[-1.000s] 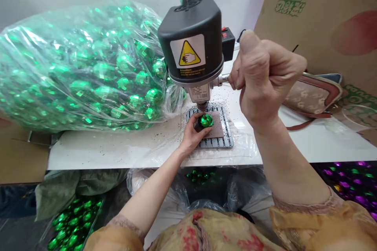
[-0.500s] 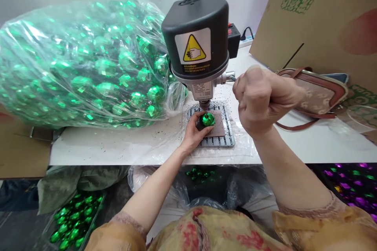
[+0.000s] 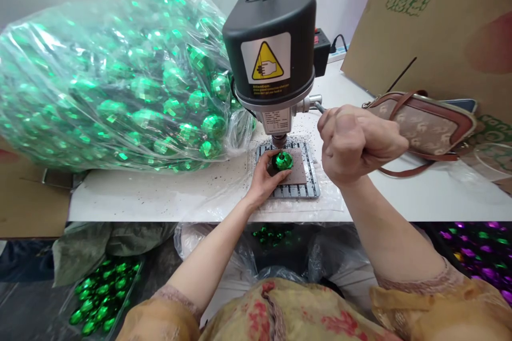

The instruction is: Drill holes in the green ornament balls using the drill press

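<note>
Right hand (image 3: 354, 141) has swung the lever (image 3: 319, 106) lower beside the drill (image 3: 272, 42).

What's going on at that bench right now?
A person's left hand steadies a shiny green faceted ball on the slotted base plate of a small drill press, right under its chuck. The right hand grips the press's side lever. Dark crumbs lie scattered around the plate, and a big clear bag of similar green balls lies on the table to the left.
</note>
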`<state>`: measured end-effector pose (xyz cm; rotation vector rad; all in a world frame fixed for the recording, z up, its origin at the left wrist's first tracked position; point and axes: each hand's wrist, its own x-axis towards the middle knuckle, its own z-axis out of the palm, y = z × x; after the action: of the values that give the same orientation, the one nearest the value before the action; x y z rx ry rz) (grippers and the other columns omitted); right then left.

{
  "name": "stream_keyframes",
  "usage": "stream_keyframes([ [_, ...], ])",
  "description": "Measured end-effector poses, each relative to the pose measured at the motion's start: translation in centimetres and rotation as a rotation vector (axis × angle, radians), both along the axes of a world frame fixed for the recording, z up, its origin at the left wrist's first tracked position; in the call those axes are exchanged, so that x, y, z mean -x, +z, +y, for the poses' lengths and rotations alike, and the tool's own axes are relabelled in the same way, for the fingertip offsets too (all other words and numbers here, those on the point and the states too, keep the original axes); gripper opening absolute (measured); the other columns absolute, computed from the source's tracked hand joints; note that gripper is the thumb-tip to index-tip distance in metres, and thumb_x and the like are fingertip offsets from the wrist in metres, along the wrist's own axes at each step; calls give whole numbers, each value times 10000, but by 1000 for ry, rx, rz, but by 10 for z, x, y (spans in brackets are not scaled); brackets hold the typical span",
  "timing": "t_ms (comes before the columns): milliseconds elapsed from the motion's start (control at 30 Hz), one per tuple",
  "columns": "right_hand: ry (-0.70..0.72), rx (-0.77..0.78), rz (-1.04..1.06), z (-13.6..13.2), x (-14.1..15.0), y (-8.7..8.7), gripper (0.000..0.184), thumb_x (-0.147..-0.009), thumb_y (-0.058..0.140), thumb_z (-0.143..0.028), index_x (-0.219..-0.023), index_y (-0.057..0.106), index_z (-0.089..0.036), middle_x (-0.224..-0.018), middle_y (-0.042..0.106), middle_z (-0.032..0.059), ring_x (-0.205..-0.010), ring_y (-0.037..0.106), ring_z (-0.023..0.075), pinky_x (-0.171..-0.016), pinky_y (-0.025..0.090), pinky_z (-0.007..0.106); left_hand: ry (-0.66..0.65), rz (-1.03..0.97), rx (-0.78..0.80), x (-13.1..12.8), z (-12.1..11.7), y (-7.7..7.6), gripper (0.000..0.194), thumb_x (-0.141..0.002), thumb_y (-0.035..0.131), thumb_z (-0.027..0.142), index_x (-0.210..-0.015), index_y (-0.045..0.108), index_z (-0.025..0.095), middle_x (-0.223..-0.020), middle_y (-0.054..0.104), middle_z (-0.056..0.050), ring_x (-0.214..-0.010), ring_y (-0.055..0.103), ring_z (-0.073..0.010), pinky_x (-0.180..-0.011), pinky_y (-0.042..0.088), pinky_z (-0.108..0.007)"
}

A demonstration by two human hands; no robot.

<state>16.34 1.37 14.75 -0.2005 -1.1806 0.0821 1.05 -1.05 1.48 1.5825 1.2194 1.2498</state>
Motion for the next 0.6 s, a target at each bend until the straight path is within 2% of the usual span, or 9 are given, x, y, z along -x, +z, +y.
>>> stream_keyframes([
  [267,-23,-98,-34,8,-3,-9,482,-848,574,-143,-542,204,-186,-461,264,-58,-388,258,48,-387,237,266,13,-13,3,-1,-1,0,575,-745,848,365,-1251,603,246,-1271,639,-82,-1213,586,-266,-1102,424,-441],
  [433,27,-58,-83,2,-6,-17,503,-836,587,-149,-514,202,-181,-460,257,-60,-381,259,47,-390,272,274,9,-11,3,0,-1,0,569,-739,853,367,-1240,612,246,-1258,642,-83,-1218,583,-272,-1110,419,-446],
  [500,23,-2,-74,-3,-5,-10,517,-861,582,-164,-493,219,-172,-449,263,-59,-379,280,45,-400,273,274,11,-20,10,0,0,0,569,-730,859,371,-1228,615,242,-1250,642,-86,-1218,585,-274,-1109,421,-447],
  [600,4,107,-17,-5,-1,16,518,-924,566,-225,-482,301,-176,-443,269,-60,-383,295,41,-408,225,270,17,-37,22,-3,2,1,572,-730,855,384,-1222,604,234,-1233,648,-90,-1195,599,-272,-1079,448,-444],
])
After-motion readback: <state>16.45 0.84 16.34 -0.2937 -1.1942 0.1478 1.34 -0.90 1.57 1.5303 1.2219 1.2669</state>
